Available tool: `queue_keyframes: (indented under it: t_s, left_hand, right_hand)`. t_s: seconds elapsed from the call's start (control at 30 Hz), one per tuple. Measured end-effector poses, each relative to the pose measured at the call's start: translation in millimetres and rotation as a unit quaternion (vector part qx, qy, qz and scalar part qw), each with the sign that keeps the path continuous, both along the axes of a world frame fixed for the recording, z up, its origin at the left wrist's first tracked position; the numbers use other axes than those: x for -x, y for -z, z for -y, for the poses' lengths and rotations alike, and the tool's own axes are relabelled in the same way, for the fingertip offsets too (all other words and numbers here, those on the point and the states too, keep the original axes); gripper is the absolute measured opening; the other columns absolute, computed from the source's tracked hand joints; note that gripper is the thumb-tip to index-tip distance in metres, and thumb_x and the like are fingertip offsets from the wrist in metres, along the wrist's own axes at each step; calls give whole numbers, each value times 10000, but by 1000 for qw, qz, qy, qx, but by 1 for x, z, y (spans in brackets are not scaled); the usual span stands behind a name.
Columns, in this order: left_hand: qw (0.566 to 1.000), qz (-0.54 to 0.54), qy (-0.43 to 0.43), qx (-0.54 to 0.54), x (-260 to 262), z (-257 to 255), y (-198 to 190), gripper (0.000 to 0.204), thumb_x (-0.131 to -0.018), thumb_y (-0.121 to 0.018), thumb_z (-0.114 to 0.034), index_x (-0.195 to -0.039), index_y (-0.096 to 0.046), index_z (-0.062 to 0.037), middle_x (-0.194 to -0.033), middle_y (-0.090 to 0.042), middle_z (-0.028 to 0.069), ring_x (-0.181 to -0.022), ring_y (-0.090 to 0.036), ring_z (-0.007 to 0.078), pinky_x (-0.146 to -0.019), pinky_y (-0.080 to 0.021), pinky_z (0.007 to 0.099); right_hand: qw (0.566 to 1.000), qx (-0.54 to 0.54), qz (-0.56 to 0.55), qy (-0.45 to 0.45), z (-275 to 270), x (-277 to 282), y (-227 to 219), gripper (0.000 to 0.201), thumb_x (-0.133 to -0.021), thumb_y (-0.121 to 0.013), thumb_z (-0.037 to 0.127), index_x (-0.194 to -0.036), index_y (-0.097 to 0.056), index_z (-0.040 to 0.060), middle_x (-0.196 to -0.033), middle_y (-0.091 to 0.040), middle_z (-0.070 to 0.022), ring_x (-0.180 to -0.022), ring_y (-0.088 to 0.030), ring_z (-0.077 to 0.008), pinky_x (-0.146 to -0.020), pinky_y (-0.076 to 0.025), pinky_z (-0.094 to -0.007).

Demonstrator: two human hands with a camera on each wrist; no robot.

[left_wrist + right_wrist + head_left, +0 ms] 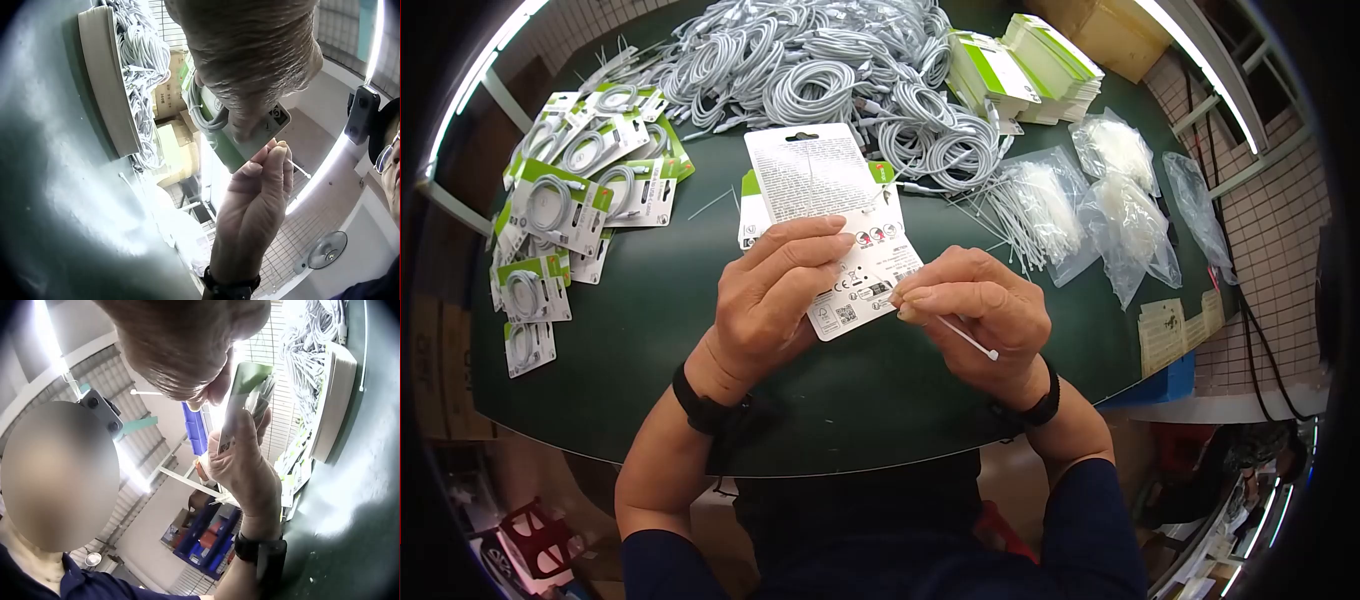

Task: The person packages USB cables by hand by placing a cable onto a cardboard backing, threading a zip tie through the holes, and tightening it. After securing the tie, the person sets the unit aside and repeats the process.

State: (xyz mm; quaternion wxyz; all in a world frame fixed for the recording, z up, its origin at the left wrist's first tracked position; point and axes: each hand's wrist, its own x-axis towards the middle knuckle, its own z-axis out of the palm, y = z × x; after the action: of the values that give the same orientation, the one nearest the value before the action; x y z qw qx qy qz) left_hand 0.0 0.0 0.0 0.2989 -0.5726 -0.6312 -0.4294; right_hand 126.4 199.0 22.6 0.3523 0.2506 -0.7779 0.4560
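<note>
Navy cloth sleeves (1090, 530) lead to our two hands, apparently fixing a cable to its card.
Our left hand (775, 290) grips a white printed cardboard card (860, 285) above the dark-green tabletop (650, 370), a coiled grey cable (199, 114) on its other face; our right hand (985, 310) pinches a thin white plastic tie (967, 336) at the card's edge, fingertips closed together. We judge this to be the threading step; the next move likely calls for a steady card and the tie guided round the coil. Around us lie heaped grey cables (810, 90), clear bags of white ties (1050, 210) and carded cables (560, 205), with wire mesh (1240, 200) beyond.
</note>
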Motion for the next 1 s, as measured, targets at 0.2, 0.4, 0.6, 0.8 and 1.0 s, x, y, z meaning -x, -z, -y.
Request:
queue_keyframes:
  t_s: [0.2, 0.4, 0.6, 0.8, 1.0]
  left_hand:
    - [1000, 9, 1, 2, -2, -1, -2, 299, -729, -881, -14, -870, -617, -9, -1044, -771, 154, -1051, -769, 361, -852, -646, 402]
    - [1000, 16, 6, 6, -2, 0, 0, 302, -723, -880, -11, -876, -620, -7, -1043, -769, 153, -1050, -769, 361, -855, -645, 404]
    - [1000, 8, 1, 8, -6, -1, -5, 290, -715, -871, -1, -883, -635, -1, -1042, -768, 156, -1033, -773, 361, -846, -649, 407]
    - [999, -48, -12, 19, -22, -3, -15, 222, -735, -833, -36, -862, -652, -10, -1020, -774, 129, -998, -777, 321, -766, -642, 386]
    - [986, -144, -64, 53, -45, 2, -42, 144, -761, -784, -90, -844, -678, -38, -957, -773, 70, -858, -753, 239, -637, -551, 324]
  right_hand:
    - [1000, 8, 8, -7, 2, 0, 0, 261, -837, -829, -120, -1035, -715, 6, -996, -757, -176, -843, -753, -225, -705, -602, -311]
    - [1000, 14, 19, -2, 1, 1, 0, 273, -822, -838, -118, -1037, -731, 13, -989, -759, -165, -837, -749, -220, -701, -598, -307]
    - [997, -38, 66, 23, -3, 3, -5, 265, -791, -875, -80, -1002, -788, 54, -965, -765, -100, -804, -723, -181, -694, -582, -288]
    - [984, -12, 175, 15, -14, -3, -19, 219, -789, -893, -41, -959, -822, 77, -916, -752, -61, -786, -705, -151, -686, -558, -256]
    - [958, 48, 275, -73, -23, -6, -42, 181, -813, -878, -14, -965, -836, 75, -894, -739, -45, -788, -682, -116, -666, -516, -246]
